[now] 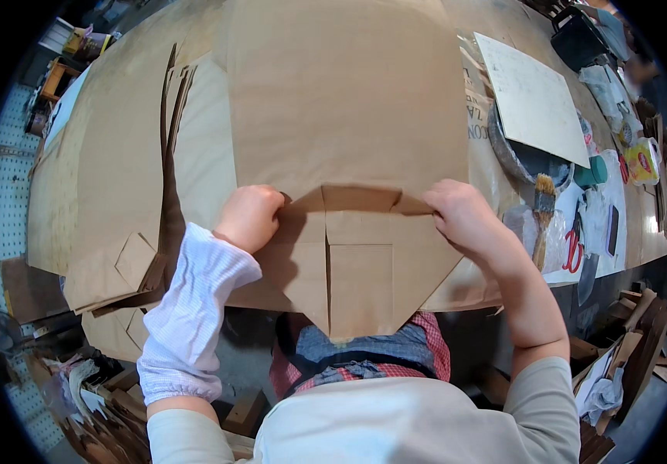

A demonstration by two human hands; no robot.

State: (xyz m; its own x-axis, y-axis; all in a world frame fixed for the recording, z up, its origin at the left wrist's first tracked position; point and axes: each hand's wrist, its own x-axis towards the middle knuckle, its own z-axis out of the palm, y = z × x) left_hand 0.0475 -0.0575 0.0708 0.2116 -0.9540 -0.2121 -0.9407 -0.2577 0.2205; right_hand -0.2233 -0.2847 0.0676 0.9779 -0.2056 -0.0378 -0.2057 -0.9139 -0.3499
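Note:
A large brown paper bag (349, 100) lies flat in front of me, its folded bottom end (360, 278) spread open and hanging over the table's near edge. My left hand (250, 218) is closed on the left corner of the fold. On the opposite corner, my right hand (463, 215) pinches the paper between thumb and fingers. Between the two hands the end flap stands slightly raised, with creases running down the middle. A white checked sleeve cover (194, 309) wraps my left forearm; the right forearm is bare.
Left of me lies a stack of folded brown paper bags (121, 209). To the right, a white board (530, 97) rests across a grey basin (507, 147). Nearer are a paintbrush (542, 213), red-handled scissors (574, 246) and a dark phone-like slab (612, 230). Cardboard scraps (631, 348) fill the lower right.

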